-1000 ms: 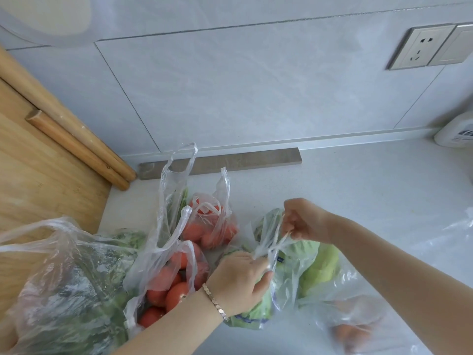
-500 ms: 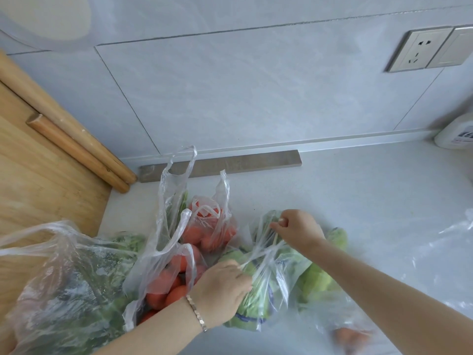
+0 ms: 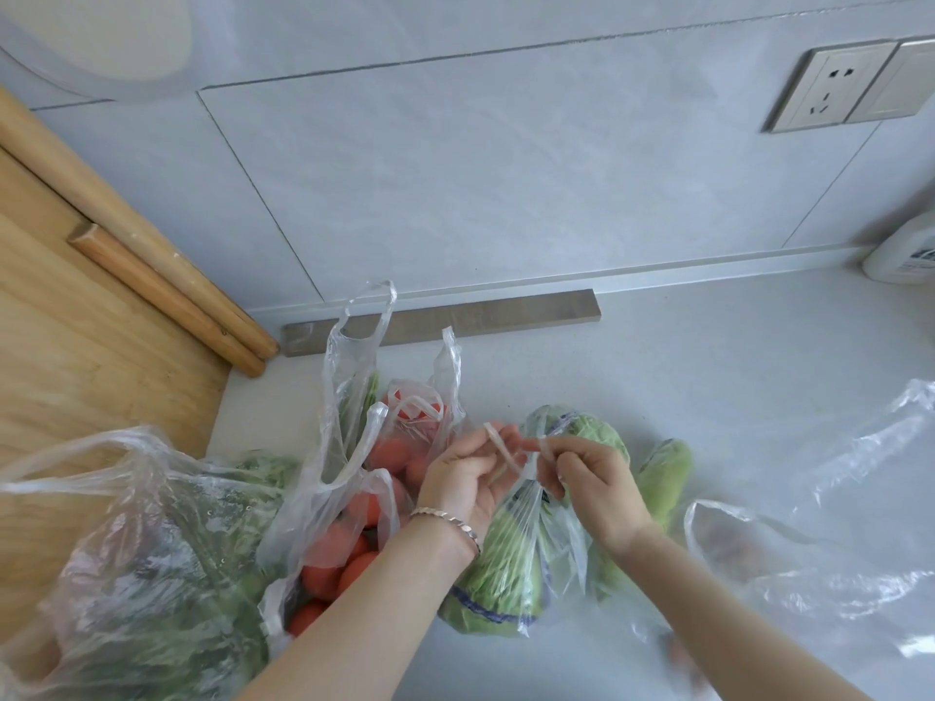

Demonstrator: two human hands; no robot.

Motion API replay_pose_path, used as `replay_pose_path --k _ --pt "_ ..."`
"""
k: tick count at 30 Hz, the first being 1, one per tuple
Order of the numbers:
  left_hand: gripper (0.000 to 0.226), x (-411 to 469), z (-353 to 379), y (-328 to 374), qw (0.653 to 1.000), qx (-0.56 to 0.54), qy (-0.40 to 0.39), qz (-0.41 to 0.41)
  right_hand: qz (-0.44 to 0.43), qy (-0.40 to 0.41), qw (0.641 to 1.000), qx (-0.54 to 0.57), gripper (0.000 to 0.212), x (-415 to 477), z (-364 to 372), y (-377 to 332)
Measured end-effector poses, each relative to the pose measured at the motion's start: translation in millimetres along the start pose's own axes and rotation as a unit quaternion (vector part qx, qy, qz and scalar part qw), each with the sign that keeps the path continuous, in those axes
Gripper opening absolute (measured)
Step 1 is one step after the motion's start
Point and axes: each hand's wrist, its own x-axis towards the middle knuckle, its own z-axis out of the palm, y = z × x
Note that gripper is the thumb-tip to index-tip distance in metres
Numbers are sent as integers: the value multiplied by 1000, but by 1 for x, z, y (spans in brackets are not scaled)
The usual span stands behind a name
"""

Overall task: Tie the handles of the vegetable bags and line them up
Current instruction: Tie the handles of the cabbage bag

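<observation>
Two hands meet above the middle bag on the pale, smooth countertop (image 3: 708, 356). The left hand (image 3: 470, 478), a thin metal bracelet (image 3: 445, 518) at its wrist, is palm-up and pinching one twisted handle strip (image 3: 501, 450), a flat translucent ribbon that curls over the fingers. The right hand (image 3: 592, 478) grips the other handle with curled fingers, right where the film gathers into a tight pleated neck. Both are closed on thin plastic, knuckles almost touching.

Under them lies the cabbage bag (image 3: 506, 564), clear crinkly film stretched over a long, ribbed, pale-green head, lying on its side with a bluish band near the base. A second smooth green vegetable (image 3: 663, 478) pokes out just beyond the right wrist.

Left of that, the tomato bag (image 3: 349, 543) stands slumped and open, round red tomatoes packed inside, its handles sticking up loose and untied. Behind it sits a smaller bag of red produce (image 3: 410, 437), mouth open too. At the far left, a big wrinkled leafy-greens bag (image 3: 146, 564) glistens with creases, resting beside the wooden board (image 3: 86, 376) and two round wooden rods (image 3: 167, 296).

On the right, another glossy clear bag (image 3: 830, 548) sprawls flat; its contents are too blurred to tell.
</observation>
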Motion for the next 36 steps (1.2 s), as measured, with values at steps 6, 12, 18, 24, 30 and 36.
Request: replay_pose_path --k 6,12,18,24,30,36 --pt "29 2 -4 -15 986 143 -74 49 40 -79 991 -99 26 9 -15 -5" --pt "50 9 -3 -19 950 288 -87 82 98 -154 982 -45 21 15 -21 -6" --pt "39 11 -3 -20 884 425 -85 175 125 -106 986 -28 20 11 -17 -7" --pt "11 8 -5 -25 797 543 -88 249 119 -34 991 -42 18 5 -23 -13" --pt "8 -3 -23 2 806 544 -139 189 139 -138 945 -262 19 22 -36 -16" --pt "31 -5 -21 -5 745 609 -150 227 192 -208 931 -230 31 46 -39 -26"
